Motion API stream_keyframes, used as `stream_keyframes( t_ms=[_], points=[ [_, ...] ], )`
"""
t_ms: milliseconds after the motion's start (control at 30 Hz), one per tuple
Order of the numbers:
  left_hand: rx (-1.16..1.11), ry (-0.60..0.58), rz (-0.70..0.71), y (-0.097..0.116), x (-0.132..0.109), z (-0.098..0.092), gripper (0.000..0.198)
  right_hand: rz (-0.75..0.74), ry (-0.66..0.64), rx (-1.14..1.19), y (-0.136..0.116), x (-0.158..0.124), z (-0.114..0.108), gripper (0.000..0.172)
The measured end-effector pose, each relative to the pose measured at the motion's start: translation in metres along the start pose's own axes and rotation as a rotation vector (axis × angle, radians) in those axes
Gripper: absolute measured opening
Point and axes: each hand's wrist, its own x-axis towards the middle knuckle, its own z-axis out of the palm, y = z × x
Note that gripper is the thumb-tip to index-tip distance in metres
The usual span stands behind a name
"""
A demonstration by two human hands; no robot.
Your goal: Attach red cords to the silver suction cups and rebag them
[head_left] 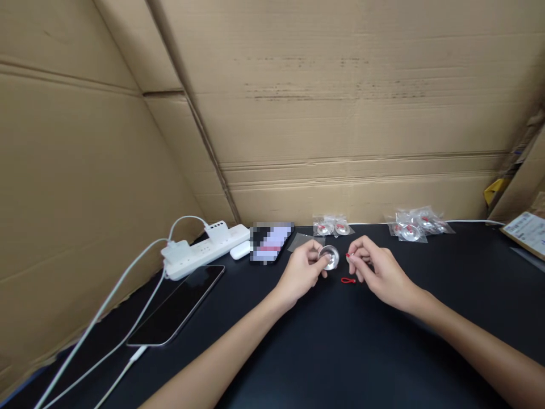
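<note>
My left hand (pixel 301 271) pinches a small, round, shiny metal dish (pixel 333 254) by its side, thumb on the inner face. The dish is tilted toward me, its hollow showing. Just to the right, my right hand (pixel 381 272) has thumb and fingertips closed on a small piece with a red tip (pixel 348 255). The fingers cover most of that piece, so its kind is unclear. Below and between the hands, a red cord loop (pixel 348 280) lies on the black tabletop (pixel 323 352). A clear plastic bag (pixel 298 242) lies flat behind my left hand.
Bagged metal dishes with red bits (pixel 331 226) lie at the back, with more bagged dishes (pixel 419 226) to the right. On the left are a white power strip (pixel 200 253) with cables, a tablet (pixel 179 307) and a blurred phone (pixel 272 243). Cardboard walls (pixel 340 125) enclose the table.
</note>
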Motion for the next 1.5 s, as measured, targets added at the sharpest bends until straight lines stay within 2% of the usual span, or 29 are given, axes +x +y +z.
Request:
stream_keyframes(
  t_ms=[100, 233, 333, 467, 667, 900, 1233, 1500],
  points=[
    [-0.171, -0.047, -0.058, 0.007, -0.002, 0.004, 0.026, 0.020, -0.015, 0.011, 0.004, 0.000, 0.000, 0.015],
    [-0.271, -0.099, -0.128, 0.015, -0.006, 0.007, 0.025, 0.016, -0.084, -0.008, 0.004, -0.001, -0.001, 0.007],
    [-0.323, -0.131, -0.161, 0.019, -0.008, 0.008, 0.022, -0.035, -0.089, -0.064, 0.004, -0.001, -0.002, 0.011],
    [-0.342, -0.180, -0.152, 0.023, -0.010, 0.009, 0.023, -0.127, -0.028, -0.222, 0.005, 0.000, -0.003, 0.023],
    [-0.361, -0.209, -0.142, 0.027, -0.013, 0.010, 0.023, -0.190, 0.043, -0.319, 0.012, -0.001, -0.002, 0.023],
    [-0.382, -0.232, -0.109, 0.024, -0.013, 0.009, 0.026, -0.201, -0.040, -0.451, 0.015, -0.003, -0.002, 0.027],
    [-0.407, -0.326, -0.071, 0.024, -0.015, 0.012, 0.033, -0.297, 0.009, -0.677, 0.014, -0.003, -0.001, 0.027],
    [-0.460, -0.357, -0.071, 0.023, -0.018, 0.015, 0.036, -0.298, -0.038, -0.744, 0.015, -0.004, 0.000, 0.027]
  ],
)
